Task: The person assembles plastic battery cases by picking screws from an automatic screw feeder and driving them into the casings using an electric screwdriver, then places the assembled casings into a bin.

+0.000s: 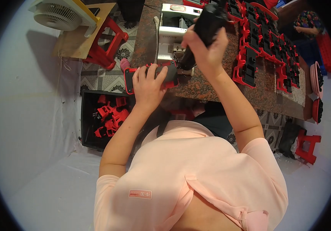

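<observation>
My left hand grips a red and black plastic housing at the near edge of the stone-topped table, fingers spread across its dark upper face. My right hand is wrapped round a thick black power screwdriver, held slanting above the table. The driver's lower end comes down beside the housing's right end; whether it touches is hidden. Just behind the housing stands a white machine with an open middle, partly covered by the right hand and the driver.
Rows of similar red and black housings cover the table's right side. A black bin of red parts sits on the floor at left. Near it are a red stool and a white fan. Another person's arm shows at far right.
</observation>
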`<state>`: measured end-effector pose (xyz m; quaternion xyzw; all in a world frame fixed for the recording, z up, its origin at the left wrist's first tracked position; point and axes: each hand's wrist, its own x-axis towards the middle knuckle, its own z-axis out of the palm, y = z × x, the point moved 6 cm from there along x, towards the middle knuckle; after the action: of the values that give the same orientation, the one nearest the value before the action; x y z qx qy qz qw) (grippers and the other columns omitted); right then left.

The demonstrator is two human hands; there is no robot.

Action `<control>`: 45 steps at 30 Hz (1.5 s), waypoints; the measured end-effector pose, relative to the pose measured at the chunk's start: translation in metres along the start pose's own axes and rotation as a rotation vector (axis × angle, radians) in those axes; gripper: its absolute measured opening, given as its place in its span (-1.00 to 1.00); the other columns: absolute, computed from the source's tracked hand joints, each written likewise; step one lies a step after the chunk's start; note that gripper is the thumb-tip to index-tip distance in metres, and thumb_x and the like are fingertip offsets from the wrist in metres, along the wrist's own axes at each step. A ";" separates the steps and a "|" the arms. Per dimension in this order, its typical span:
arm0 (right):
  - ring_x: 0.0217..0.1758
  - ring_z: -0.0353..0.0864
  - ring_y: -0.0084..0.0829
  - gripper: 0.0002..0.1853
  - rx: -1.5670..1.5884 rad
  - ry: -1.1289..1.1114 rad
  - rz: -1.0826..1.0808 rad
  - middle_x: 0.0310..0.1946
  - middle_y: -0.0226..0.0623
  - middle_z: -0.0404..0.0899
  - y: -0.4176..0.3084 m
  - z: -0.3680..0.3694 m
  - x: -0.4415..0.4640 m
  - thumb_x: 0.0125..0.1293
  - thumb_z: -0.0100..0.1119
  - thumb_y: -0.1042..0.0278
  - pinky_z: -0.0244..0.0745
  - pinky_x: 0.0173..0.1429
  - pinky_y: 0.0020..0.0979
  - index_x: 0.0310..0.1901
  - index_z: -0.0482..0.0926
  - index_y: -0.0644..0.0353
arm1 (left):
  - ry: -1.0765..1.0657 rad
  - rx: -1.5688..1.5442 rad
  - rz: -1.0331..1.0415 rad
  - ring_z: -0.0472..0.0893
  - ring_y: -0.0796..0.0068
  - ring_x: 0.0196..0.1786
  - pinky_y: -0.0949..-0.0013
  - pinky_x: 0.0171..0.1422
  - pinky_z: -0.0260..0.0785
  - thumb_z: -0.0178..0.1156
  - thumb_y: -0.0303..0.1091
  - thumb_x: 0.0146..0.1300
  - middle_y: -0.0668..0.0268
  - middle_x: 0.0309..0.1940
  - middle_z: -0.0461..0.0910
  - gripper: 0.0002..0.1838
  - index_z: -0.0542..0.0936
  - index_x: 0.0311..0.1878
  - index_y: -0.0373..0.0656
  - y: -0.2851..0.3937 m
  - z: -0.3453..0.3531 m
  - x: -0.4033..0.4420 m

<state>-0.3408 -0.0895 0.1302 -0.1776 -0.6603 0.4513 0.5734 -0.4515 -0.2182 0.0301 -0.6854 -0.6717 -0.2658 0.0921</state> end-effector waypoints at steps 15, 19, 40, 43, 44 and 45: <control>-0.42 0.57 -0.42 -0.39 0.139 -0.106 -0.034 -0.39 -0.14 0.53 -0.040 -0.001 -0.033 0.20 0.34 0.08 0.55 -0.33 -0.42 0.07 0.26 0.31 | -0.038 -0.031 0.031 0.37 0.10 0.11 0.01 0.26 0.20 0.43 -0.31 -0.23 0.26 0.04 0.42 -0.35 0.53 0.08 0.08 0.002 0.002 0.001; -0.39 0.56 -0.43 -0.39 0.132 -0.172 -0.034 -0.38 -0.15 0.52 -0.038 0.007 -0.039 0.19 0.36 0.16 0.54 -0.30 -0.43 0.08 0.23 0.31 | -0.042 -0.026 0.026 0.38 0.11 0.11 0.02 0.26 0.20 0.44 -0.31 -0.25 0.27 0.03 0.43 -0.35 0.53 0.07 0.09 0.001 0.003 0.001; -0.45 0.55 -0.42 -0.46 0.347 0.066 0.011 -0.39 -0.18 0.53 -0.054 -0.045 -0.034 0.26 0.29 0.19 0.53 -0.32 -0.41 0.07 0.27 0.38 | 0.017 0.178 -0.386 0.38 -0.03 0.21 0.01 0.31 0.19 0.50 -0.15 -0.21 0.14 0.07 0.51 -0.33 0.55 0.06 -0.10 -0.085 -0.074 -0.106; -0.44 0.55 -0.46 -0.51 0.229 0.135 -0.059 -0.40 -0.20 0.54 -0.065 -0.082 -0.035 0.26 0.29 0.30 0.51 -0.30 -0.43 0.06 0.27 0.36 | -0.083 0.279 -0.412 0.26 -0.10 0.31 -0.05 0.36 0.12 0.50 -0.24 -0.20 0.06 0.21 0.37 -0.30 0.50 0.11 -0.10 -0.084 -0.063 -0.106; -0.44 0.55 -0.47 -0.53 0.184 0.159 -0.074 -0.40 -0.21 0.54 -0.068 -0.094 -0.035 0.25 0.29 0.34 0.50 -0.30 -0.44 0.06 0.28 0.35 | -0.076 0.211 -0.346 0.23 -0.11 0.33 -0.06 0.37 0.11 0.50 -0.27 -0.20 0.05 0.23 0.34 -0.30 0.49 0.12 -0.10 -0.074 -0.054 -0.090; -0.44 0.55 -0.49 -0.54 0.120 0.185 -0.102 -0.41 -0.22 0.56 -0.072 -0.105 -0.033 0.24 0.29 0.38 0.50 -0.30 -0.44 0.05 0.29 0.33 | -0.073 0.143 -0.286 0.20 -0.12 0.35 -0.06 0.38 0.10 0.49 -0.30 -0.19 0.04 0.25 0.31 -0.29 0.48 0.13 -0.10 -0.063 -0.045 -0.076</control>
<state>-0.2146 -0.1117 0.1613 -0.1500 -0.5843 0.4421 0.6638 -0.5198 -0.3011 0.0169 -0.5837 -0.7825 -0.2025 0.0775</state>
